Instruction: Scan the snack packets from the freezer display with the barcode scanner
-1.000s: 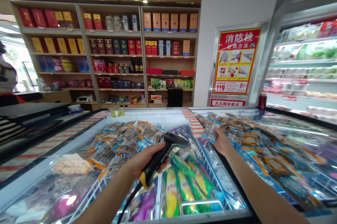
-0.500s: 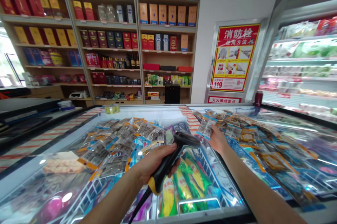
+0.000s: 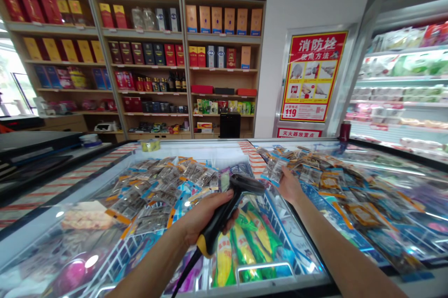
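My left hand (image 3: 206,216) is wrapped round the handle of a black barcode scanner (image 3: 219,211) with a yellow base and a black cable. The scanner's head points right, toward a small clear snack packet (image 3: 275,169) with blue edges. My right hand (image 3: 290,185) pinches that packet by its right side, above the freezer's middle edge. Beyond the right hand lies a heap of similar packets (image 3: 329,177) with orange and blue edges. Another pile of snack packets (image 3: 164,179) spreads to the left of the scanner. Below the scanner, corn in green and yellow wrappers (image 3: 241,246) lies in a white wire basket (image 3: 290,251).
The chest freezer (image 3: 196,146) has glass lids with striped tape (image 3: 252,158) along an edge. A tape roll (image 3: 150,145) stands at its back rim. Behind are shelves of boxes (image 3: 147,62), a red poster (image 3: 312,76), and a lit chiller (image 3: 402,83) at right.
The view has shifted very slightly. Both hands, the scanner and the packet stay in nearly the same places.
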